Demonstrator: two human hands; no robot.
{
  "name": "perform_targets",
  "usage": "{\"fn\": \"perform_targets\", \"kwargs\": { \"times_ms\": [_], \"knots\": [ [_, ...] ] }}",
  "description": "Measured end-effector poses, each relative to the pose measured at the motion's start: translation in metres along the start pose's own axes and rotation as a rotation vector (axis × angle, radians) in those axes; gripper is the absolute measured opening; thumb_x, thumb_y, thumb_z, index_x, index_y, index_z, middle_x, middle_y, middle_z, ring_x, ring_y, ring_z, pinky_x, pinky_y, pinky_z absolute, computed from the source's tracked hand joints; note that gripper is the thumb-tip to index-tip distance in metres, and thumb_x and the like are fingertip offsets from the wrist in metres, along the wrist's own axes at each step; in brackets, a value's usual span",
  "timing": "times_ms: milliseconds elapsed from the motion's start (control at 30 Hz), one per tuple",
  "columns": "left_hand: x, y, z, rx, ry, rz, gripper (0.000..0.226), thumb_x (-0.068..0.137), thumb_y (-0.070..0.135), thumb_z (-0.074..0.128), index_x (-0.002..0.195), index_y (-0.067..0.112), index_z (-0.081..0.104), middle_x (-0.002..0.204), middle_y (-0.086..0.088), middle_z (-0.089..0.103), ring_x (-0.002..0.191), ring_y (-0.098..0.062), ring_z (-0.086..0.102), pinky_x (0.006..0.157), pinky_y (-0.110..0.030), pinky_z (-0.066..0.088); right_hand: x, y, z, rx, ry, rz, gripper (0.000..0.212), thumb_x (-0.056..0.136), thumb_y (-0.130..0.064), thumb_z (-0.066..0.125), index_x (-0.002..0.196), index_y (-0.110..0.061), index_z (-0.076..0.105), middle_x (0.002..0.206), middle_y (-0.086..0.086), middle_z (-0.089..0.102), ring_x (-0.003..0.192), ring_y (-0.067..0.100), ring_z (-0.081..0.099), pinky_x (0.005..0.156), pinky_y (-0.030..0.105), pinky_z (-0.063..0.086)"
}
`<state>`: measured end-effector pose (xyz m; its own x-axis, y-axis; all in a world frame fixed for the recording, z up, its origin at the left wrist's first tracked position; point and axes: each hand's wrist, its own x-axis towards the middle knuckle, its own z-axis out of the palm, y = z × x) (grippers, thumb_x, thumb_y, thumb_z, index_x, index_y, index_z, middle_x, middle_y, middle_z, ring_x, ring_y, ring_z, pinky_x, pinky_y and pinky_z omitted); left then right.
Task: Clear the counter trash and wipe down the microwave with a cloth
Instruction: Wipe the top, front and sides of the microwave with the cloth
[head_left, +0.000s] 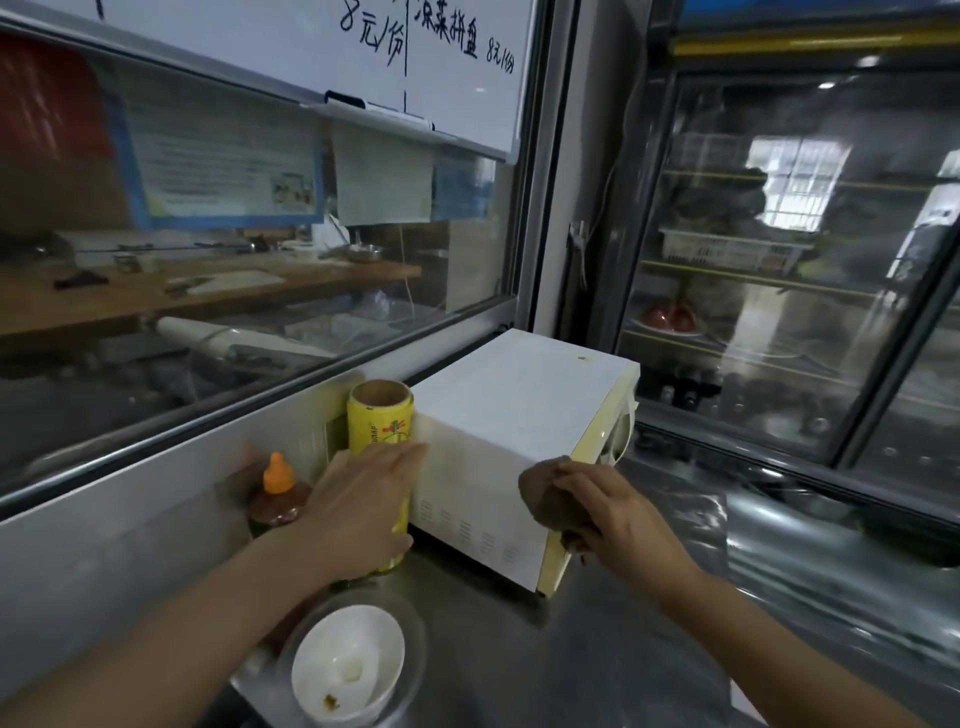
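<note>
Steel counter (483, 649): wiping underway. Right hand (605, 512) clamps brown cloth (545, 493) against microwave (498, 441); left hand (363, 509), fingers straight together, braces it. Next: rub across the side.

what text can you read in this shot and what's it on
"8元/份": whiteboard, handwritten, left column.
"凉菜拼盘 8元/份": the whiteboard, right column.
"...WRAP": yellow cling wrap roll, the start cut off.
Blue-bordered poster and paper sheet: too blurred to read.
</note>
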<state>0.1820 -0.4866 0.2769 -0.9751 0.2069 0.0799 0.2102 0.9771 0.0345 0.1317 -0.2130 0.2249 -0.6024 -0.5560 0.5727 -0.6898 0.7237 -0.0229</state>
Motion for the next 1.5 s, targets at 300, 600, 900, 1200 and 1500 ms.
{"fn": "perform_targets", "kwargs": {
  "times_ms": [300, 600, 900, 1200, 1500],
  "knots": [
    [-0.050, 0.051, 0.008, -0.927, -0.152, -0.082, 0.042, 0.095, 0.037, 0.048, 0.133, 0.019, 0.046, 0.127, -0.009, 0.058, 0.108, -0.019, 0.058, 0.090, -0.023, 0.049, -0.055, -0.085, -0.057, 0.272, 0.124, 0.178, 0.057, 0.071, -0.006, 0.076, 0.115, -0.026, 0.046, 0.126, -0.009, 0.051, 0.110, -0.001, 0.048, 0.086, 0.005, 0.038],
    [-0.089, 0.139, 0.008, -1.429, -0.303, -0.076, 0.015, 0.089, 0.010, 0.060, 0.102, 0.016, 0.065, 0.092, -0.008, 0.067, 0.083, -0.022, 0.061, 0.071, -0.033, 0.048, -0.131, -0.144, -0.116, 0.196, 0.020, 0.258, 0.054, 0.062, -0.007, 0.080, 0.108, -0.009, 0.053, 0.129, 0.005, 0.045, 0.106, 0.001, 0.042, 0.083, 0.010, 0.043],
    [-0.111, 0.240, -0.005, -1.349, -0.195, 0.058, 0.039, 0.075, -0.008, 0.070, 0.100, 0.016, 0.053, 0.096, -0.011, 0.066, 0.082, -0.020, 0.062, 0.072, -0.032, 0.052, -0.197, -0.107, -0.194, 0.471, 0.049, 0.796, 0.085, 0.070, -0.025, 0.081, 0.139, -0.024, 0.031, 0.139, -0.009, 0.038, 0.127, 0.005, 0.038, 0.105, 0.020, 0.034],
    [-0.110, 0.400, 0.014, -1.135, -0.035, 0.216, 0.055, 0.062, 0.000, 0.080, 0.082, 0.033, 0.040, 0.089, 0.002, 0.050, 0.082, -0.020, 0.055, 0.066, -0.033, 0.044, -0.280, -0.021, -0.271, 0.608, -0.256, 0.828, 0.002, 0.088, -0.018, 0.064, 0.088, -0.017, 0.065, 0.076, -0.002, 0.059, 0.073, 0.009, 0.053, 0.068, 0.024, 0.042],
    [-0.103, 0.537, 0.049, -1.290, -0.428, 0.234, 0.060, 0.068, -0.011, 0.072, 0.112, 0.021, 0.046, 0.116, -0.006, 0.059, 0.106, -0.021, 0.058, 0.086, -0.038, 0.053, -0.363, 0.061, -0.335, 0.442, -0.111, 0.866, 0.032, 0.092, -0.019, 0.058, 0.062, -0.019, 0.050, 0.056, -0.008, 0.044, 0.053, 0.006, 0.039, 0.049, 0.016, 0.030]
  ]
}}
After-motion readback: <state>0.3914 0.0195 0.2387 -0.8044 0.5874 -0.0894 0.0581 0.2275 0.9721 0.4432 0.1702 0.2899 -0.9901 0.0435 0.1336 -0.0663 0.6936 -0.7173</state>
